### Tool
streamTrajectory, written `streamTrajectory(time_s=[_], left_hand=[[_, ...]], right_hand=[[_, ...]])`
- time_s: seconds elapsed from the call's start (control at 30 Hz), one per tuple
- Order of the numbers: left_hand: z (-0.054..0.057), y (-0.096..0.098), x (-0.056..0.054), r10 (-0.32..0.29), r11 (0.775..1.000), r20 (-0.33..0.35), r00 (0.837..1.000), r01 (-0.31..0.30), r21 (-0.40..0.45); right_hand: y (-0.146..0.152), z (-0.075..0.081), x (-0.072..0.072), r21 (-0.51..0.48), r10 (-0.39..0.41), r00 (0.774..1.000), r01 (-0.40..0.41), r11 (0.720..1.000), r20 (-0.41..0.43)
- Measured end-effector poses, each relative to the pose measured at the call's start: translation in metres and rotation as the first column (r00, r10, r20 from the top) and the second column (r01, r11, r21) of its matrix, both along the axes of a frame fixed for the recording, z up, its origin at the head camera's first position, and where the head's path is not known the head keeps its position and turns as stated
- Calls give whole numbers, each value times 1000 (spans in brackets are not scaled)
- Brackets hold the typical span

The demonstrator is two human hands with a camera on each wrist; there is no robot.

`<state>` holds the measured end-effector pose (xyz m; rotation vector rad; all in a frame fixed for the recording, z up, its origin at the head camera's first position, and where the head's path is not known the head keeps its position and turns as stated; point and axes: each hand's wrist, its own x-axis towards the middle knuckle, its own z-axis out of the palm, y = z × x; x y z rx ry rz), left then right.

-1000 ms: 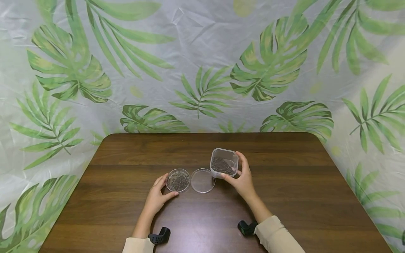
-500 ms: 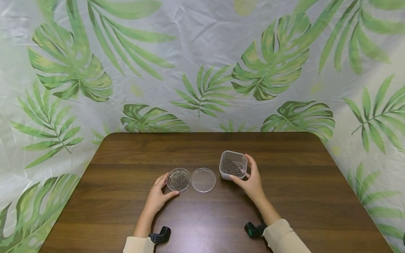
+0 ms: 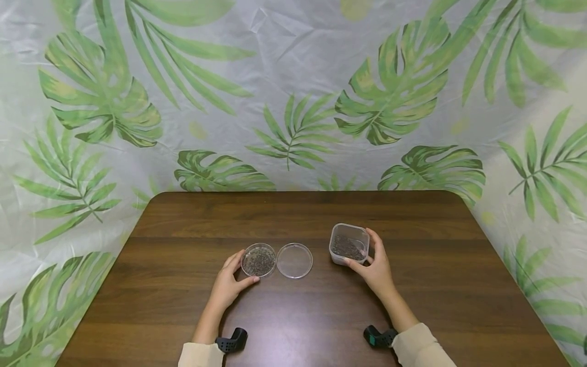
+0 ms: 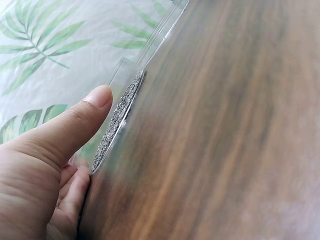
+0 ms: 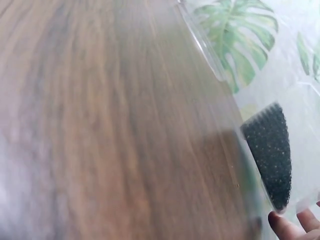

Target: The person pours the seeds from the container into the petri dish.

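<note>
My left hand (image 3: 228, 283) holds the rim of a round clear petri dish (image 3: 259, 260) on the table, thumb at the near side and fingers at the far left. A layer of dark grey granules (image 4: 117, 120) covers its bottom. Against its right side lies a second clear round dish or lid (image 3: 294, 261) with nothing in it. Farther right, my right hand (image 3: 373, 270) grips a square clear plastic container (image 3: 349, 232) between thumb and fingers. Dark granules (image 5: 270, 155) are heaped to one side inside it. Whether the container touches the table I cannot tell.
The brown wooden table (image 3: 293, 316) has rounded far corners. Behind it hangs a pale sheet (image 3: 298, 66) with green leaf prints. A black wrist device (image 3: 233, 340) is on the left wrist, another (image 3: 380, 337) on the right.
The right hand has carried the square container to the right and slightly nearer, away from the bare round dish. The left hand and the petri dish have stayed in place.
</note>
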<state>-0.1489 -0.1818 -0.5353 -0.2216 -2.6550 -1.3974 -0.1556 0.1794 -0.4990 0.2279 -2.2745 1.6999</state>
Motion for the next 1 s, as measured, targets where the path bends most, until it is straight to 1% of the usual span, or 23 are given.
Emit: streamTrajectory(time_s=[0.03,0.13,0.57,0.73,1.0], left_hand=[[0,0,0,0,1000,2,1000,0,-1],[0,0,0,2,1000,6,1000,-2,0],[1,1,0,4,1000,5,1000,-4,-9],[1,1,1,7,1000,7,1000,-7,-11],[1,1,1,10,1000,15,1000,-10,-8]], right_hand=[[1,0,0,1,-4,1000,4,1000,0],[1,6,4,-2,-9,1000,9,1000,4],[10,3,5,34,-38,999,38,999,-5],[13,1,6,45,-41,999,41,998,5],[16,-2,8,21,-42,998,41,999,41]])
